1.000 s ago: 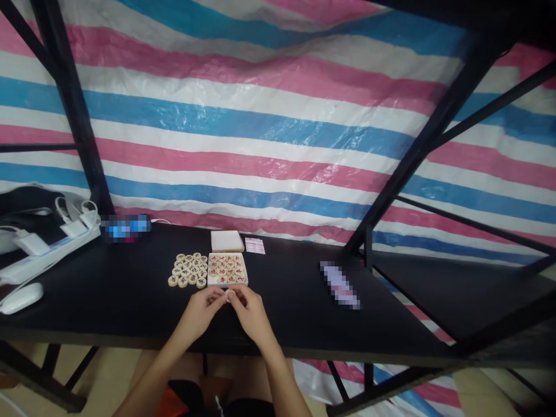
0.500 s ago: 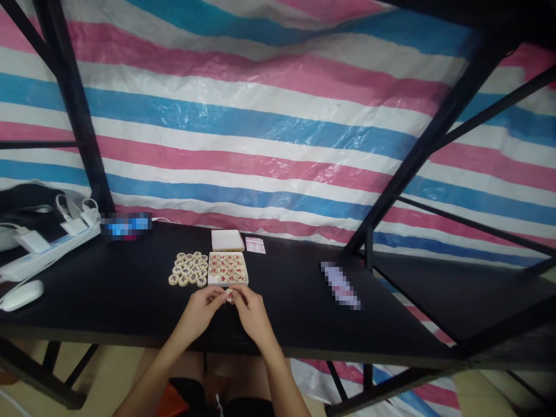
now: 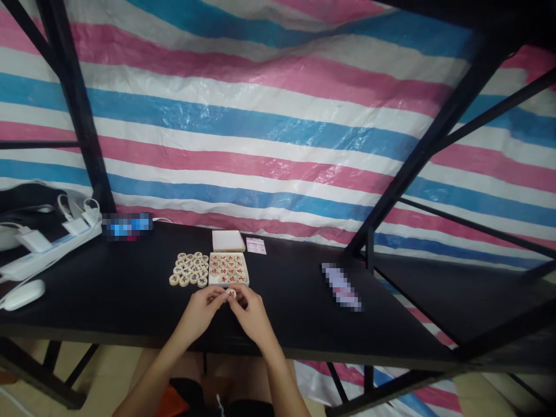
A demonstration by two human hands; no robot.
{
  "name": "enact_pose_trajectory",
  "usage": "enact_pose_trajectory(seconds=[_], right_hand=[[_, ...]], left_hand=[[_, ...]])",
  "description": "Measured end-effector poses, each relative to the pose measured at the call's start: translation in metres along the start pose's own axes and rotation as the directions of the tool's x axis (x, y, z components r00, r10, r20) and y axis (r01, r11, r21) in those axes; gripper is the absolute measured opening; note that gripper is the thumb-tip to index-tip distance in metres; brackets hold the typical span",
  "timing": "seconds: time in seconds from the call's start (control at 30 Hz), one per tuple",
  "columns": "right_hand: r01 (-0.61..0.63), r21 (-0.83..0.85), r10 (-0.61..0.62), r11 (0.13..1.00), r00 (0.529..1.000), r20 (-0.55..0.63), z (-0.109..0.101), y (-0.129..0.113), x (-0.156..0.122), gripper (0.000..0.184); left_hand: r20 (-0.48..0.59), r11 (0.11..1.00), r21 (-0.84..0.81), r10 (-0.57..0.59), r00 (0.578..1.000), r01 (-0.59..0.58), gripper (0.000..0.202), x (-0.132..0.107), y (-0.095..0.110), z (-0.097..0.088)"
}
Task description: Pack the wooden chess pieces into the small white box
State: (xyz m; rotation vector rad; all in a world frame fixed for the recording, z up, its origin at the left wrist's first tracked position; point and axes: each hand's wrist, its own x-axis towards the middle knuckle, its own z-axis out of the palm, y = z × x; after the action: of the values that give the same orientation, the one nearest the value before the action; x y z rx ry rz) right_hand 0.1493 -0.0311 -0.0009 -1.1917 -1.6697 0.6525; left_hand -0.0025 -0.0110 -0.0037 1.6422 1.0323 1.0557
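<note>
Between the fingertips of my left hand [image 3: 205, 306] and my right hand [image 3: 249, 307] is a round xiangqi piece [image 3: 231, 293] with a red character facing up. Both hands are closed on it, just in front of a white open box [image 3: 216, 284]. Rows of red-marked xiangqi pieces [image 3: 223, 270] lie in the box, with a gap at its front left corner. Left of the box, several dark-marked xiangqi pieces [image 3: 186, 270] are grouped on the black table [image 3: 295, 313].
Behind the box lies its lid [image 3: 227, 240], beside a few pink-and-white cards [image 3: 256, 245]. A blurred pale object [image 3: 341, 286] is at the right. On the left are a power strip [image 3: 52, 249] with chargers and a white mouse [image 3: 22, 294]. Black metal bars [image 3: 397, 145] frame the table.
The piece has turned a little between my fingers, so its red character sits at a different angle. Both hands stay in nearly the same place.
</note>
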Motion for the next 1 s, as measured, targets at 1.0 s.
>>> enact_pose_trajectory(seconds=[1.0], right_hand=[[-0.017,0.143,0.010,0.990,0.999,0.048,0.0013,0.0004,-0.0019,0.013]], left_hand=[[-0.093,0.986,-0.165,-0.025,0.995,0.010,0.027,0.0024,-0.0012,-0.0039]])
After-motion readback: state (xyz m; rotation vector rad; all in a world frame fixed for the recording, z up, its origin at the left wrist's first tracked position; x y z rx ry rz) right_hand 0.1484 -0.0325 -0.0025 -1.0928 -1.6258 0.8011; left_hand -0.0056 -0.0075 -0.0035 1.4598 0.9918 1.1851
